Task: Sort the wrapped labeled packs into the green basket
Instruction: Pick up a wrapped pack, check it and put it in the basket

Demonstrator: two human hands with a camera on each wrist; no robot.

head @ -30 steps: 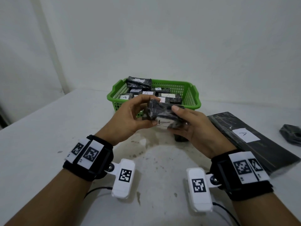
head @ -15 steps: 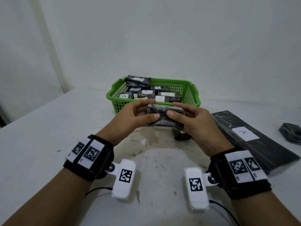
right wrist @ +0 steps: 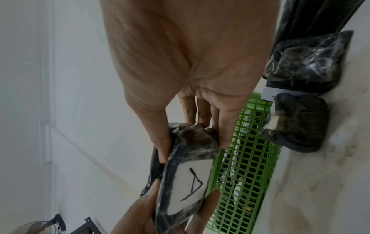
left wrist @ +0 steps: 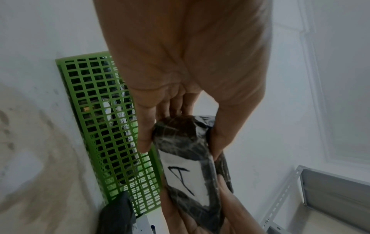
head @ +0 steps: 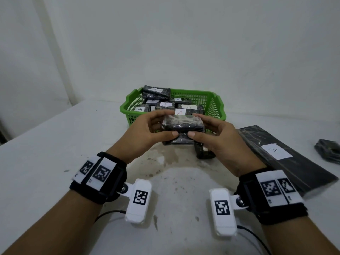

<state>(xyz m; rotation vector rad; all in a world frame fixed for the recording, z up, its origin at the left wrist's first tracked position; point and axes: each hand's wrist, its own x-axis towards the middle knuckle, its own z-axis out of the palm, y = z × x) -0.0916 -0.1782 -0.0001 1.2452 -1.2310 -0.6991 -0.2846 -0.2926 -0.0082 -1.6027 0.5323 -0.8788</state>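
White walls are backing a stained white table (head: pixel 46 153), and we are working at its near edge. Our left hand (head: pixel 147 133) and right hand (head: pixel 219 138) are both clamping the ends of a small black plastic-wrapped pack (head: pixel 183 124), thumbs on the near edge, fingers curling over the far side. The pack is hanging in the air just in front of the green perforated plastic basket (head: pixel 217 105), not yet over its rim. In the wrist views its white paper label (left wrist: pixel 184 178) is facing away from us and is reading "A".

The basket is already holding many wrapped packs, most labelled "A", one reading "B"; a further pack is perching on the far-left rim. A long flat black wrapped slab (head: pixel 287 157) with its own "A" label is lying on the table to our right, with a crumpled dark bundle (head: pixel 329 150) beyond it. Another small dark pack (head: pixel 204 153) is sitting on the table beneath our right hand.

Risks, as we are judging them: the film looks slick, so an uneven release could drop the pack short of the rim. Fill is high; a careless drop could dislodge the perched pack.
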